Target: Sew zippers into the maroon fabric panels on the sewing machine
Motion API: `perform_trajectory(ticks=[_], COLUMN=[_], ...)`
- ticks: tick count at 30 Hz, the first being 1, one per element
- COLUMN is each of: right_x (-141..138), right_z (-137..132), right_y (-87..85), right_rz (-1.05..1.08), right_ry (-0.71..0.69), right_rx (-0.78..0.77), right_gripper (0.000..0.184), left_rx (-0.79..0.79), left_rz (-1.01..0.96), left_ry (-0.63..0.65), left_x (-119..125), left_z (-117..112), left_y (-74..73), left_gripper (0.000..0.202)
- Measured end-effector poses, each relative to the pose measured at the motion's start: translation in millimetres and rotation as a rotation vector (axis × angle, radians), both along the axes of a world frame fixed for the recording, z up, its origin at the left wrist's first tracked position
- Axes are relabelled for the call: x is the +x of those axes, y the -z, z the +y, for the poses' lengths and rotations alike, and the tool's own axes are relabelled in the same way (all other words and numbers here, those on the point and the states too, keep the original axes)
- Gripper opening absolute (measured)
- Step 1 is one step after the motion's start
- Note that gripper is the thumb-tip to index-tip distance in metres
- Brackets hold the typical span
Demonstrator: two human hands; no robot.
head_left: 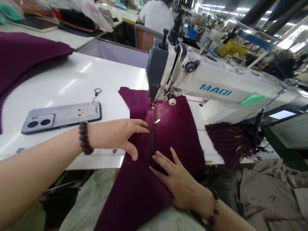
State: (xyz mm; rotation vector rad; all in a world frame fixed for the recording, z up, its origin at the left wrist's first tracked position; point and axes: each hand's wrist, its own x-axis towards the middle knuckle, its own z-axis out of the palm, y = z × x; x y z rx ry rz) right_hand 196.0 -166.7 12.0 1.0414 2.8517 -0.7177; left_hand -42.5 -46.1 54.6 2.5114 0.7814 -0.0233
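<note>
A dark purple fabric panel (178, 134) lies under the head of a sewing machine (166, 70) and hangs over the table's front edge. A zipper (155, 138) with a gold pull (157, 122) runs down the panel from the presser foot (153, 104). Left of the zipper is my left hand (122, 133), its fingers stretched and thumb apart over the cloth; whether the fingertips touch it is unclear. My right hand (175, 179) rests spread on the panel near the zipper's lower end.
On the white table (106, 77) lie a phone (64, 115) and, further left, purple cut pieces (29, 61). Zippers with gold pulls (228, 141) are bundled at the right, above beige cloth (267, 192). Behind the machine sits a person (156, 16) in white.
</note>
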Motion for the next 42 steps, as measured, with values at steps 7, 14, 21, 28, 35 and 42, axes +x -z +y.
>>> perform_trajectory(ticks=[7, 14, 21, 28, 35, 42], right_x=[3.7, 3.1, 0.4, 2.0, -5.7, -7.6], right_z=[2.7, 0.2, -1.6, -2.5, -8.1, -8.9], right_y=[-8.1, -0.5, -3.5, 2.9, 5.7, 27.6], right_rz=[0.059, 0.052, 0.023, 0.026, 0.075, 0.086], right_ry=[0.004, 0.01, 0.0, -0.038, 0.097, 0.119], right_rx=[-0.063, 0.01, 0.084, 0.141, 0.209, 0.413], right_gripper=[0.065, 0.071, 0.05, 0.052, 0.025, 0.036], left_rx=[0.471, 0.862, 0.28, 0.152, 0.108, 0.299], left_rz=[-0.102, -0.289, -0.109, -0.033, 0.182, 0.293], left_ry=[0.169, 0.182, 0.139, -0.021, 0.144, 0.045], left_x=[-15.5, -2.0, -28.7, 6.7, 7.3, 9.3], left_z=[-9.0, -18.1, -5.1, -16.5, -37.8, -58.2], left_y=[2.3, 21.3, 3.5, -0.9, 26.6, 42.7], left_gripper=[0.02, 0.038, 0.037, 0.041, 0.117, 0.11])
